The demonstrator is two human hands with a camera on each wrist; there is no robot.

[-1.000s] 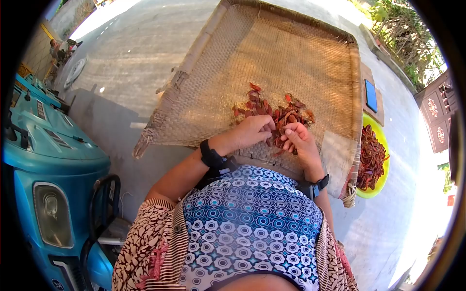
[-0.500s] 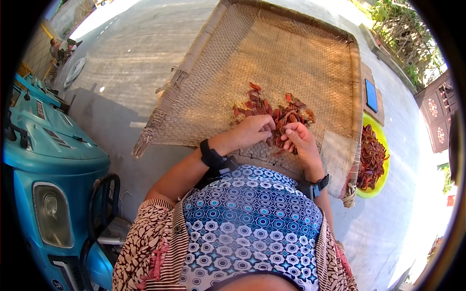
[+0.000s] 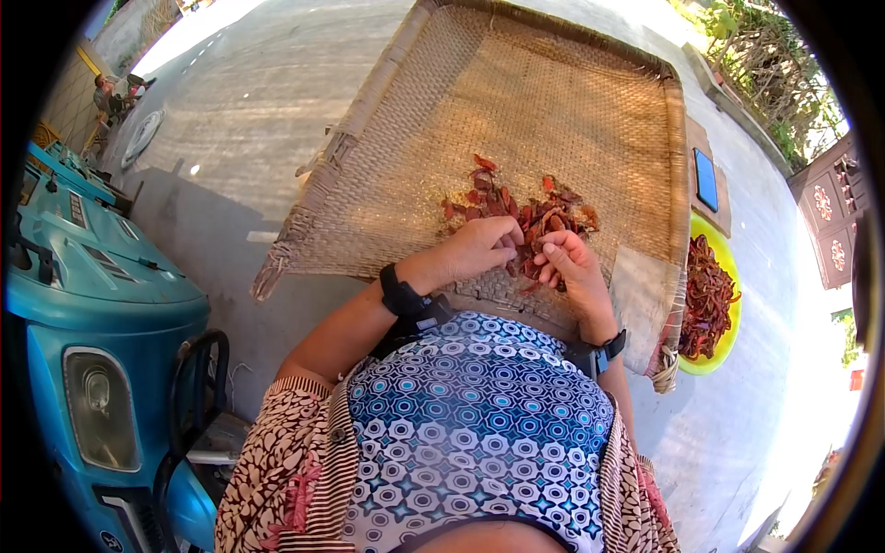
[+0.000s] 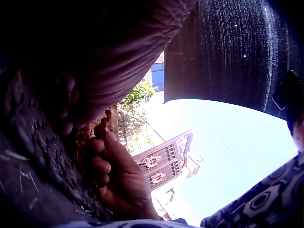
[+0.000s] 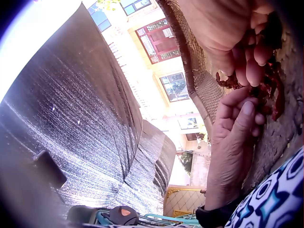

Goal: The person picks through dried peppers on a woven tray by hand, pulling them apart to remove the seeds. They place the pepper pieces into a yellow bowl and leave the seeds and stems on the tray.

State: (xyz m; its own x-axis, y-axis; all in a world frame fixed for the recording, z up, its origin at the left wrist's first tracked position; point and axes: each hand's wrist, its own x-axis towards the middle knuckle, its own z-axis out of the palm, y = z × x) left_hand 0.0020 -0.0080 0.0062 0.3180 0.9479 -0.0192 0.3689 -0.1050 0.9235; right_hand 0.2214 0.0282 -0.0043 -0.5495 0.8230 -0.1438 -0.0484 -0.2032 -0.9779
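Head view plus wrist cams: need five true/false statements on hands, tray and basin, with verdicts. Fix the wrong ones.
1. The left hand and right hand are both at the near part of the woven tray. True.
2. The right hand pinches a piece of dried red chili. True, as the left wrist view shows.
3. The loose chili pile lies at the far end of the tray. False: the chili pile lies toward the near end.
4. The lime-yellow basin holds green leaves. False: the basin holds red chilies.
5. The blue-screened device lies inside the tray. False: the device lies on a brown board right of the tray.
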